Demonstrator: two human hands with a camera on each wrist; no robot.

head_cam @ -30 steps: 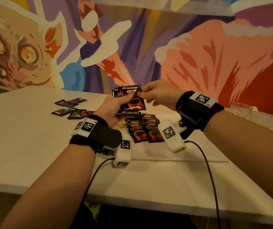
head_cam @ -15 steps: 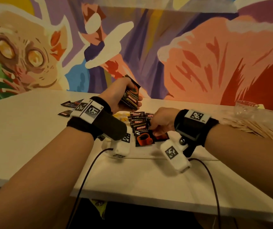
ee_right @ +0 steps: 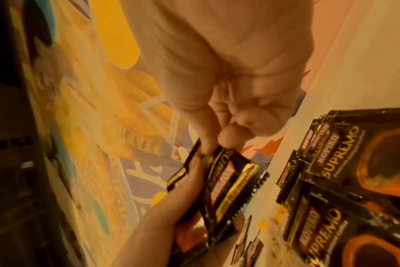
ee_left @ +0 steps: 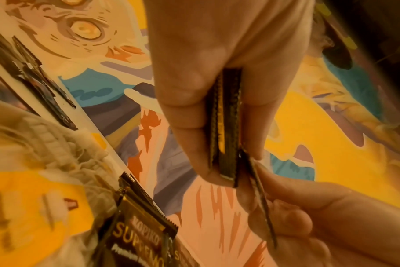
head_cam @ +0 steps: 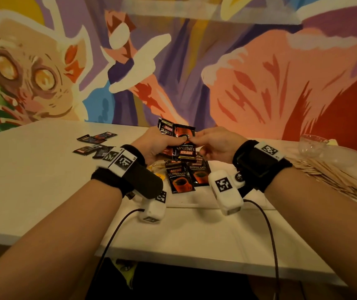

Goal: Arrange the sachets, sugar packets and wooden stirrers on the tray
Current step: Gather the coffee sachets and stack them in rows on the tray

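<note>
Sachets (head_cam: pixel 184 146) held upright above the tray (head_cam: pixel 197 197), long axis roughly vertical, fanned between the two hands. Left hand (head_cam: pixel 156 146) clamped on the small stack, thumb on one face and fingers (ee_left: pixel 185 126) on the other; at least two edges countable in the left wrist view, perhaps three. Right hand (head_cam: pixel 216 144) meeting it from the right, fingers (ee_right: pixel 228 137) pinched together on the front sachet's upper part, so nearest to slide it in or pull it out. Below, about four more sachets on tray (head_cam: pixel 186 176) overlapping face up; four or five loose sachets (head_cam: pixel 95 144) on the table (head_cam: pixel 32 180) well to the left. Wooden stirrers (head_cam: pixel 329 176) heaped at right, too many to count. Sugar packets not clearly identifiable.
</note>
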